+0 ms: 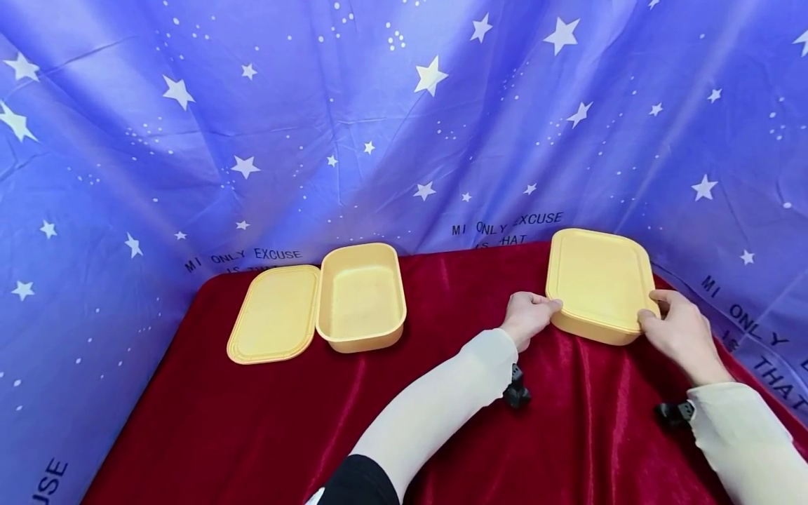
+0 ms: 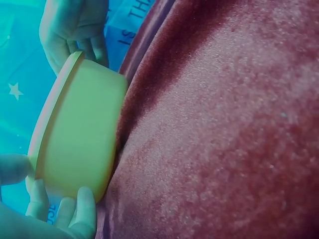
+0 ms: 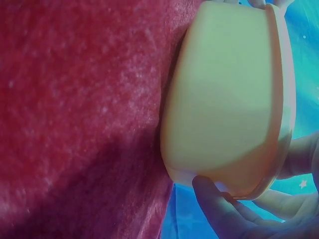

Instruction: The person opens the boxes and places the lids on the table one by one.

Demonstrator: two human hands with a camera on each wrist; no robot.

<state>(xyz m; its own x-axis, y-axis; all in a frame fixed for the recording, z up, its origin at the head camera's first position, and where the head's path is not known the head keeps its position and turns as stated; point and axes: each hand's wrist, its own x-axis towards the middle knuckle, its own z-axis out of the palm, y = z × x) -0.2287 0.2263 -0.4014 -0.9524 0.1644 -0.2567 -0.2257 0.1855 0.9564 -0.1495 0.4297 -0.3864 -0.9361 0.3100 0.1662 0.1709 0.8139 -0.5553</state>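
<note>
Lidded yellow container sits at right of centre on the red cloth, left hand and right hand each with fingers curled onto its near corners; risk judged: uneven pull could tip it or drag the slack cloth

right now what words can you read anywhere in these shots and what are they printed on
"MI ONLY EXCUSE" - on the star-print backdrop cloth, printed several times.
"IS THAT" - line beneath it, partly hidden by the table edge.
"CUSE" - cut off at lower left.
The yellow lidded container shows no readable text.
</note>
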